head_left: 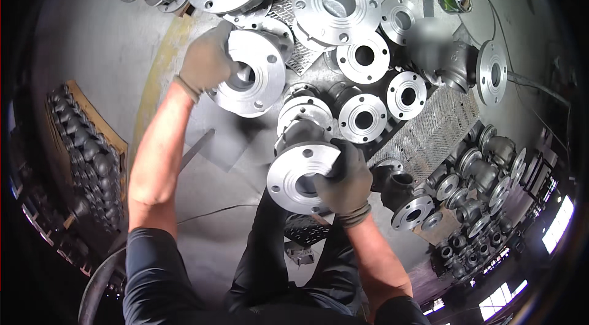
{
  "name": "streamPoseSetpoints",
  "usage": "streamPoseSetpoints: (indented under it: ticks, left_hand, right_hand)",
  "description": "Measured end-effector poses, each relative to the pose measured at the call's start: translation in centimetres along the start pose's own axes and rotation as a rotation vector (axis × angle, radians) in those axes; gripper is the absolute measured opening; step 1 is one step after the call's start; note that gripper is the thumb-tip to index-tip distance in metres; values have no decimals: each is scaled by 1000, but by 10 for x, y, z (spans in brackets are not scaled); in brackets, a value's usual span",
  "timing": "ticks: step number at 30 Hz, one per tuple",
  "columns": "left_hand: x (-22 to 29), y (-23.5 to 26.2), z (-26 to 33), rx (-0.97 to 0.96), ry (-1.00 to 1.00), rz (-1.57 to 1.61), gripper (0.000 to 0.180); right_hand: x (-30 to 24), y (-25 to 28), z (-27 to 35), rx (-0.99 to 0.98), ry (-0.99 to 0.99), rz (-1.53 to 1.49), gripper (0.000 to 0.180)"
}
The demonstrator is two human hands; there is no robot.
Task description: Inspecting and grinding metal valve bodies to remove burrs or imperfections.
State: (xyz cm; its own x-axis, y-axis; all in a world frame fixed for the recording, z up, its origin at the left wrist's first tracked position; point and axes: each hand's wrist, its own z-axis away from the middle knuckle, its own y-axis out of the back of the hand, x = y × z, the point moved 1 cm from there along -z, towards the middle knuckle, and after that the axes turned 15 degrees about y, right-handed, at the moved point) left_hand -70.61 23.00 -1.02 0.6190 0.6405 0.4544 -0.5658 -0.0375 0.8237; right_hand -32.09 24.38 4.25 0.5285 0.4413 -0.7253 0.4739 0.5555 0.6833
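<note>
My left hand (206,60), in a brown work glove, is closed on the left rim of a flanged metal casting (265,73), its thumb at the central bore. The round face is bright and machined, with bolt holes around it. Nearer to my body, my gloved right hand (346,182) grips the right side of a second flanged casting (283,173), fingers over the rim and thumb by the bore. Its dark body reaches away behind the flange, beside another flanged piece (304,113). Both gloves hide part of the flanges, and the fingertips are out of sight.
Several more flanged castings, among them a large one (337,6), crowd the far side. A patterned metal plate (429,131) lies to the right, near a pile of castings (472,196). Dark fittings fill a wooden-edged crate (92,153) at left. A thin cable (215,210) crosses the floor.
</note>
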Motion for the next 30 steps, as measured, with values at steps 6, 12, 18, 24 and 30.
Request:
streamPoseSetpoints:
  ticks: [6,12,18,24,30]
  left_hand:
    - [23,17,-47,-217,53,-1,65]
    - [26,-3,-28,21,-57,-153,64]
    - [12,-17,-12,340,-156,-99,62]
    - [12,-64,20,878,345,377,104]
    - [33,-81,35,332,667,1081,65]
  right_hand:
    - [0,0,4,-44,-83,-11,71]
    - [1,5,5,-62,-106,-30,78]
    - [-2,2,3,-65,-127,-33,79]
    - [-5,2,1,-55,-125,-67,78]
    - [1,5,4,-77,-125,-49,80]
